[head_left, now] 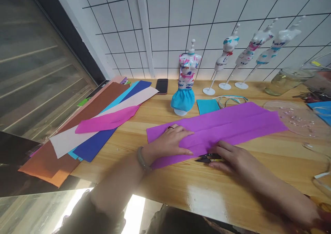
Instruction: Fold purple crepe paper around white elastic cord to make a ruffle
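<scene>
- At the far left, a slanting pile of coloured sheets point(86, 116) lies on the wooden table point(130, 147): brown, light blue, navy and a pale one, with a bright pink strip point(108, 120) across the top.
- Just past the pile, toward the wall, a dark phone point(162, 86) lies flat.
- Next I see the left hand point(176, 139), a bracelet point(142, 159) at its wrist. It is spread flat, thumb apart from the fingers, resting on the purple sheet and pinching nothing.
- Beyond it stands a small paint-marked dress form point(190, 68), upright, wearing a gathered blue skirt point(183, 100).
- The purple sheet point(232, 127) stretches across the middle of the table, long and slightly creased, from under the left hand to the clear plate.
- Behind it, a teal square point(207, 105) lies beside some loose ribbons point(236, 97).
- At the sheet's near edge, the right hand point(230, 154) is closed around a dark pointed tool point(205, 159), fingers above and thumb below; I can't tell exactly what tool it is.
- Three more dress forms point(252, 49) stand along the wall, appearing tilted from here.
- Toward the far right is a glass jar point(287, 80); nearer, a clear plate point(292, 105) holds small shiny bits point(301, 122).
</scene>
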Available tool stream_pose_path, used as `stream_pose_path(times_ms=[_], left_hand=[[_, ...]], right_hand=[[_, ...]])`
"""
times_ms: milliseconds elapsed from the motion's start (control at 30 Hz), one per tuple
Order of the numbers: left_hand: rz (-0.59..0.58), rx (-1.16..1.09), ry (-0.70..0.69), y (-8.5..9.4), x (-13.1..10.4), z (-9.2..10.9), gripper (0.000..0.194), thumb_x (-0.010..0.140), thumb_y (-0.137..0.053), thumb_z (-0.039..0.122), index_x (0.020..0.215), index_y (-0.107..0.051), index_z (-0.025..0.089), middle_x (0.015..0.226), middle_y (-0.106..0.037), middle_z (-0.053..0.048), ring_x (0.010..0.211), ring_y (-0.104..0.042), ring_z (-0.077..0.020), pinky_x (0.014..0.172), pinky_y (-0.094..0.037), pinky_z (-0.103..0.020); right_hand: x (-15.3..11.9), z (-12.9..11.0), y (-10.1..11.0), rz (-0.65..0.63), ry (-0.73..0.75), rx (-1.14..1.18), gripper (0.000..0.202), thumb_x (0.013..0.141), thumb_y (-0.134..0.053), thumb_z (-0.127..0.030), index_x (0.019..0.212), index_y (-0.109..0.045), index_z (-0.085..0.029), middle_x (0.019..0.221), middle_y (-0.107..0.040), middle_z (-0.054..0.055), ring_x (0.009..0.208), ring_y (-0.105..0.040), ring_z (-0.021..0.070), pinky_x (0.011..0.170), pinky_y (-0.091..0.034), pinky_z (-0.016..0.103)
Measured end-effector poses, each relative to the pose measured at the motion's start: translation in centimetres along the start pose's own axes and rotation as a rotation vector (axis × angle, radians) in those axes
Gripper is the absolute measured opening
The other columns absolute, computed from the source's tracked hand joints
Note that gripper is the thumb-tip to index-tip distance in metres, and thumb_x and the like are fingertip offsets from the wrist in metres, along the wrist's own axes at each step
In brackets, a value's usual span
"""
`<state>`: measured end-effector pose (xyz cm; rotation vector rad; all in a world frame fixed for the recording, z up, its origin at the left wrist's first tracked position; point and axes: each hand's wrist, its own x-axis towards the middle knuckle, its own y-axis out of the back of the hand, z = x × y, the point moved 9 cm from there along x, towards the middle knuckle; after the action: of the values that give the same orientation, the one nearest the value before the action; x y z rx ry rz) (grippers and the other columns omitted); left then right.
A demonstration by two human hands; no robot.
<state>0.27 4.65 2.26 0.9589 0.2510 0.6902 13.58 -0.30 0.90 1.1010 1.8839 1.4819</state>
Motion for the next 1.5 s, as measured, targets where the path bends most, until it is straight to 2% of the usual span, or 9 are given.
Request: stream_pose_path(times_ms=[233,467,633,900,1167,1500], left_hand=[[-0.012,0.065,-0.018,-0.5,0.2,-0.3,0.06,0.073,-0.06,0.053,0.125,-0.048,0.026,0.112,-0.051,-0.005,0.11,-0.043,-0.0224,0.095,-0.032,-0.035],[-0.037,0.048,-0.04,-0.1,0.0,-0.4,0.053,0.077,-0.057,0.051,0.122,-0.051,0.024,0.116,-0.05,-0.005,0.112,-0.042,-0.0215,0.097,-0.031,-0.033],[-0.058,0.032,-0.035,0.0,-0.2,-0.8,0.048,0.077,-0.058,0.051,0.117,-0.055,0.024,0.117,-0.05,-0.006,0.113,-0.042,-0.0224,0.097,-0.031,-0.034],[-0.091,0.01,-0.081,-0.1,-0.2,-0.6,0.054,0.072,-0.062,0.052,0.118,-0.055,0.023,0.117,-0.05,-0.007,0.113,-0.042,-0.0233,0.097,-0.031,-0.035],[-0.079,0.03,-0.11,-0.5,-0.1,-1.0,0.059,0.072,-0.057,0.059,0.119,-0.054,0.024,0.118,-0.048,-0.007,0.115,-0.04,-0.0241,0.098,-0.029,-0.035],[-0.067,0.029,-0.135,-0.4,-0.1,-0.9,0.06,0.071,-0.058,0.06,0.119,-0.055,0.024,0.117,-0.048,-0.007,0.115,-0.039,-0.023,0.1,-0.027,-0.034]], right_hand=[[0.5,-0.8,-0.8,-0.036,0.074,-0.017,0.033,0.089,-0.044,-0.045,0.103,-0.058,-0.019,0.094,-0.06,0.008,0.082,-0.061,0.0217,0.069,-0.049,0.034],[0.2,-0.1,-0.3,0.02,0.039,-0.001,0.03,0.086,-0.049,-0.046,0.097,-0.059,-0.02,0.093,-0.062,0.007,0.079,-0.062,0.0199,0.067,-0.049,0.031],[0.2,-0.2,-0.5,0.009,0.033,-0.014,0.029,0.087,-0.047,-0.045,0.097,-0.058,-0.019,0.094,-0.062,0.007,0.081,-0.062,0.0207,0.068,-0.049,0.032],[1.3,-1.3,-0.8,-0.018,0.044,0.008,0.031,0.086,-0.048,-0.047,0.097,-0.055,-0.019,0.095,-0.062,0.008,0.082,-0.061,0.021,0.069,-0.049,0.033],[1.8,-1.9,-0.5,-0.02,0.066,0.038,0.033,0.086,-0.048,-0.048,0.098,-0.056,-0.019,0.099,-0.062,0.008,0.085,-0.062,0.0213,0.07,-0.049,0.033],[2.0,-1.6,-1.3,-0.085,0.045,0.062,0.034,0.086,-0.047,-0.049,0.1,-0.055,-0.019,0.098,-0.062,0.008,0.083,-0.062,0.0213,0.07,-0.049,0.034]])
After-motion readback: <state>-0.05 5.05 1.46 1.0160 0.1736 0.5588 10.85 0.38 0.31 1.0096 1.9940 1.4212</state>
